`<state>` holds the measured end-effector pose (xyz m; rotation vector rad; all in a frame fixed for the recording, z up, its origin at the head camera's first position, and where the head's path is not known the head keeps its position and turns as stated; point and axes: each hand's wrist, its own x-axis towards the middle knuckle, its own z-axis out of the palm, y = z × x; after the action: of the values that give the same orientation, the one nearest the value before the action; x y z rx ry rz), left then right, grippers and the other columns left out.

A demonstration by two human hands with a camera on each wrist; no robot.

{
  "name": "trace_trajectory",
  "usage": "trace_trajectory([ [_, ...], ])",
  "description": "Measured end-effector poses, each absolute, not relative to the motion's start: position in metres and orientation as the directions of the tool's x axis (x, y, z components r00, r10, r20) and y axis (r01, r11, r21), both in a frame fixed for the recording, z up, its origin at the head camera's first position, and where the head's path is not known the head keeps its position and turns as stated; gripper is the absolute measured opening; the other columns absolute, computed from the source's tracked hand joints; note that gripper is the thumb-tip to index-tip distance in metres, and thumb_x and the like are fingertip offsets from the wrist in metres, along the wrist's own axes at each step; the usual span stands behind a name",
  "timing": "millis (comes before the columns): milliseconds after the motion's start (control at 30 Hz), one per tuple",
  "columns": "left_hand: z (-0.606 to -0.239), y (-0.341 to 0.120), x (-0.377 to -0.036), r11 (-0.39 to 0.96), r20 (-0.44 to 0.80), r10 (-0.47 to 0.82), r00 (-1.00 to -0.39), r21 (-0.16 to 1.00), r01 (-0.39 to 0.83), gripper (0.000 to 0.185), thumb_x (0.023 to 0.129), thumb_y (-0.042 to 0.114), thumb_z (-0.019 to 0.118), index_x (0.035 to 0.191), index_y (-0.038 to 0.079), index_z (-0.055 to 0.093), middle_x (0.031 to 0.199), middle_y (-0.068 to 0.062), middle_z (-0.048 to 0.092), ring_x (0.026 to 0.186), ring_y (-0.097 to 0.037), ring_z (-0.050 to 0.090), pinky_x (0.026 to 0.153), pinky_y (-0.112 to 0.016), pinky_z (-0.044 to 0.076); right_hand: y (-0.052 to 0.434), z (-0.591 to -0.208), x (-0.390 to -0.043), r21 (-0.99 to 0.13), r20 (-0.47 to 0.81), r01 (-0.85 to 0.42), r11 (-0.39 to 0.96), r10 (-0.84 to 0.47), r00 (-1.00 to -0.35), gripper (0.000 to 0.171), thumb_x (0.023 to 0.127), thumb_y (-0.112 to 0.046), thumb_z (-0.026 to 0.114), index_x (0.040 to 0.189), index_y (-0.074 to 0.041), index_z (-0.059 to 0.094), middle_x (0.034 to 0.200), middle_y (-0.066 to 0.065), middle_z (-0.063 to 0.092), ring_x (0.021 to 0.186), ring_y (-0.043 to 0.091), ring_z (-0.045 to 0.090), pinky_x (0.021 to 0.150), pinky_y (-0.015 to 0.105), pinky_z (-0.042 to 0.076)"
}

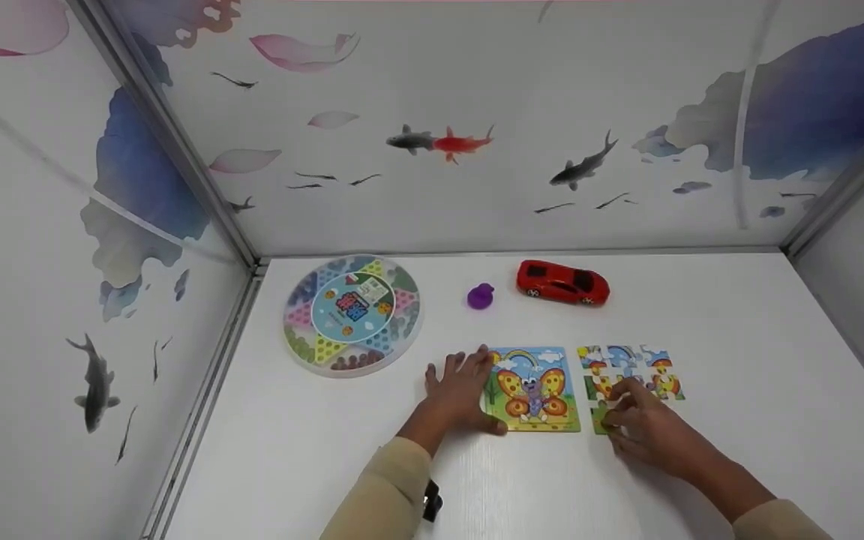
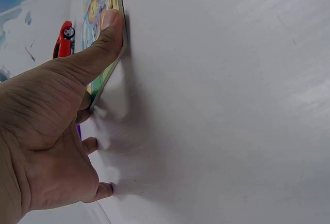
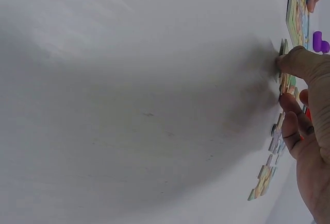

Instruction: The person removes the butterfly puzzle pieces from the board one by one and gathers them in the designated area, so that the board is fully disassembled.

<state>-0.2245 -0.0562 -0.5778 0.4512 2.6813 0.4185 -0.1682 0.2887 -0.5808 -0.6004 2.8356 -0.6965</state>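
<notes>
Pinching a loose puzzle piece (image 1: 601, 417) at the near-left corner of the scattered pieces (image 1: 631, 375), the right hand (image 1: 646, 427) has thumb and fingers curled onto it; wrist view shows the thumb tip on the piece edge, piece lying flat on the table (image 1: 739, 352). Exact grip is hard to read from the head cam, prob. a light pinch. Left hand (image 1: 458, 394) lies flat w/ fingers spread and straight, thumb pressed along the near-left edge of the puzzle board (image 1: 533, 388), steadying it. Board carries the butterfly picture and sits just left of the loose pieces, a narrow gap between them.

Handling, judged: pieces look thin, flat, light, stiff card or wood; low profile means hard to lift straight off a smooth top, so best taken at an edge or slid, then pinched by thumb + fingertip. Not fragile, but tabs could bend if card. Board also thin and light, slides easily on this top unless held down.

Surface: white, smooth, faint grain, likely a bit slippery. Farther back: purple toy (image 1: 481, 296), red toy car (image 1: 562, 283), round checkers game (image 1: 352, 313) at rear left, all well apart from the hands. Walls on three sides are white panels printed w/ fish and petals, metal posts in the corners. Beige sleeves on both arms.
</notes>
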Motion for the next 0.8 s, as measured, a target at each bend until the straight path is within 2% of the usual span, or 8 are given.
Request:
trace_trajectory([
  [100,-0.578,-0.056,-0.225,0.903,-0.323,0.364,-0.874,0.352,0.246,0.123,0.082,0.064,0.092,0.177,0.022,0.028,0.187,0.007,0.019,0.172,-0.033,0.018,0.135,-0.076,0.015,0.288,-0.579,-0.168,-0.443,-0.033,-0.366,0.818,-0.423,-0.906,0.022,0.091,-0.014,0.09,0.107,-0.03,0.087,0.135,0.002,0.059,0.118,0.017,0.062,0.095,0.037,0.063],
  [200,-0.578,-0.056,-0.225,0.903,-0.324,0.363,-0.874,0.352,0.245,0.122,0.082,0.063,0.092,0.177,0.022,0.028,0.187,0.007,0.018,0.172,-0.033,0.018,0.135,-0.076,0.015,0.286,-0.578,-0.167,-0.408,0.003,-0.385,0.828,-0.421,-0.907,0.022,0.089,-0.016,0.091,0.104,-0.032,0.087,0.133,0.002,0.061,0.117,0.019,0.058,0.097,0.045,0.059],
  [333,-0.578,-0.056,-0.225,0.903,-0.323,0.363,-0.874,0.355,0.244,0.123,0.082,0.063,0.092,0.177,0.023,0.028,0.187,0.007,0.019,0.172,-0.033,0.018,0.135,-0.076,0.015,0.283,-0.578,-0.166,-0.374,0.042,-0.411,0.831,-0.428,-0.903,0.016,0.088,-0.02,0.093,0.1,-0.03,0.088,0.131,0.002,0.061,0.118,0.022,0.055,0.098,0.053,0.056],
  [433,-0.579,-0.056,-0.225,0.903,-0.322,0.361,-0.875,0.356,0.241,0.123,0.082,0.064,0.092,0.177,0.023,0.027,0.187,0.007,0.019,0.172,-0.033,0.018,0.134,-0.077,0.015,0.28,-0.578,-0.167,-0.357,0.053,-0.417,0.836,-0.428,-0.902,0.011,0.088,-0.024,0.093,0.096,-0.029,0.088,0.129,0.002,0.062,0.118,0.022,0.055,0.097,0.054,0.056],
  [567,-0.578,-0.056,-0.225,0.904,-0.324,0.356,-0.877,0.355,0.236,0.123,0.082,0.064,0.093,0.177,0.023,0.027,0.187,0.008,0.019,0.172,-0.032,0.018,0.135,-0.076,0.015,0.275,-0.581,-0.171,-0.393,0.047,-0.393,0.832,-0.408,-0.912,0.009,0.09,-0.026,0.093,0.092,-0.031,0.085,0.128,0.002,0.062,0.117,0.02,0.054,0.098,0.054,0.054],
  [700,-0.578,-0.056,-0.224,0.904,-0.324,0.357,-0.876,0.355,0.237,0.122,0.082,0.063,0.093,0.177,0.023,0.027,0.187,0.008,0.019,0.172,-0.032,0.018,0.135,-0.076,0.015,0.263,-0.584,-0.177,-0.432,0.031,-0.371,0.822,-0.398,-0.917,0.013,0.092,-0.03,0.092,0.103,-0.032,0.084,0.129,-0.002,0.063,0.117,0.016,0.055,0.098,0.052,0.056],
  [800,-0.576,-0.055,-0.223,0.903,-0.321,0.358,-0.877,0.359,0.237,0.122,0.082,0.062,0.093,0.177,0.023,0.028,0.187,0.007,0.019,0.172,-0.032,0.018,0.135,-0.076,0.014,0.25,-0.584,-0.183,-0.427,0.026,-0.389,0.817,-0.419,-0.908,0.025,0.094,-0.033,0.09,0.117,-0.028,0.084,0.128,-0.005,0.063,0.118,0.017,0.058,0.1,0.051,0.059],
])
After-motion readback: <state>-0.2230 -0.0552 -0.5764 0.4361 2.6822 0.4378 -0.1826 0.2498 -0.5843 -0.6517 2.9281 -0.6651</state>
